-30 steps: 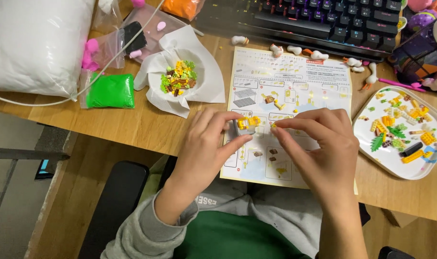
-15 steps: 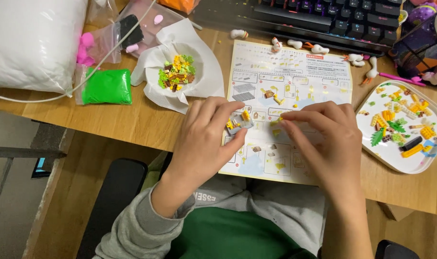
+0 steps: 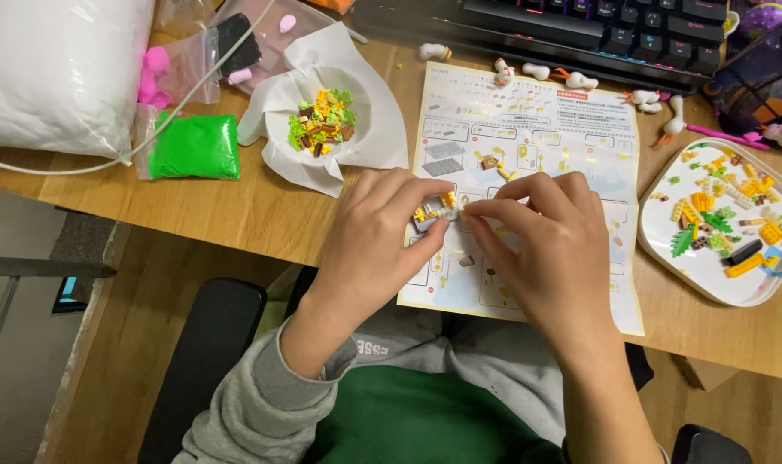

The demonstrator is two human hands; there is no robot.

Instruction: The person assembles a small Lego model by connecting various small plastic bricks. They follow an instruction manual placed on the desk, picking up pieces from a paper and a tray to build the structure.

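Plastic build: a tiny yellow, grey and white micro-brick assembly [image 3: 434, 213] sits between the two hands, just above the instruction sheet [image 3: 528, 155] and over the near edge of the wooden desk [image 3: 236, 215].
Left hand: the left hand [image 3: 378, 232] pinches the assembly between thumb and curled fingers, gripping it from the side and underneath.
Right hand: the right hand [image 3: 545, 241] meets it from the other side, thumb and forefinger drawn together at the assembly's edge; whether a loose piece lies under those fingertips is hidden.
Weight: judged very light, barely anything in the fingers.
Stiffness: hard and rigid piece by piece, yet the stacked joins probably pop apart under a twist or a sideways squeeze.
Slip: smooth, glossy faces and small size suggest it escapes easily.
Where to hold: best taken low, on the flat grey base, with pressing force straight down onto the studs.
Beyond the left hand: a tissue-lined bowl of mixed bricks [image 3: 322, 120], and further out a green packet [image 3: 193, 146].
Beside the right hand: a white tray of sorted pieces [image 3: 666, 241].
Past both hands: a keyboard [image 3: 614, 26].
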